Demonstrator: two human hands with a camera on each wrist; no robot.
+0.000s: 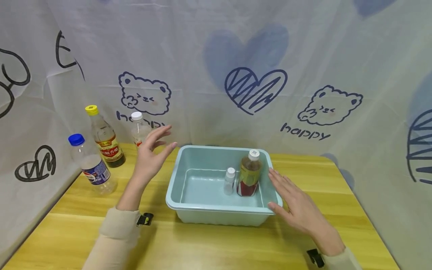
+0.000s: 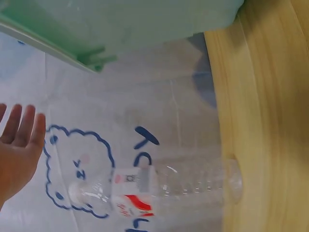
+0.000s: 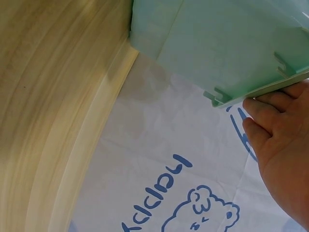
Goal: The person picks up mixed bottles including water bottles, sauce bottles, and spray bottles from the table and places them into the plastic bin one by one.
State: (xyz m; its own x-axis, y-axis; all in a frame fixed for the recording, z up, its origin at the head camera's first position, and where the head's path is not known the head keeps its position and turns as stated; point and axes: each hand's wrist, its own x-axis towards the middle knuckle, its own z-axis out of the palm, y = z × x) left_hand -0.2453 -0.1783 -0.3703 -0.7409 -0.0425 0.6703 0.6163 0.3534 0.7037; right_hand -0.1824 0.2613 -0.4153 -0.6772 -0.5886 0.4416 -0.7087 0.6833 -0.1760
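Note:
A light blue plastic basin [image 1: 222, 207] stands on the table, holding a small clear bottle with a white cap [image 1: 229, 182] and a larger bottle of brown drink [image 1: 249, 175], both upright. My right hand [image 1: 298, 206] lies along the basin's right rim, fingers extended; in the right wrist view its fingertips are right at the rim's edge. Left of the basin, my left hand [image 1: 150, 155] is raised, thumb and fingers spread apart with nothing between them. It partly hides a clear bottle with a white cap [image 1: 139, 129], which appears whole in the left wrist view.
On the table's left side stand a yellow-capped bottle with dark liquid [image 1: 109, 148] and a clear bottle with a blue cap [image 1: 96, 172]. A printed cloth [image 1: 195, 93] hangs behind the wooden table [image 1: 189, 247] and along its sides.

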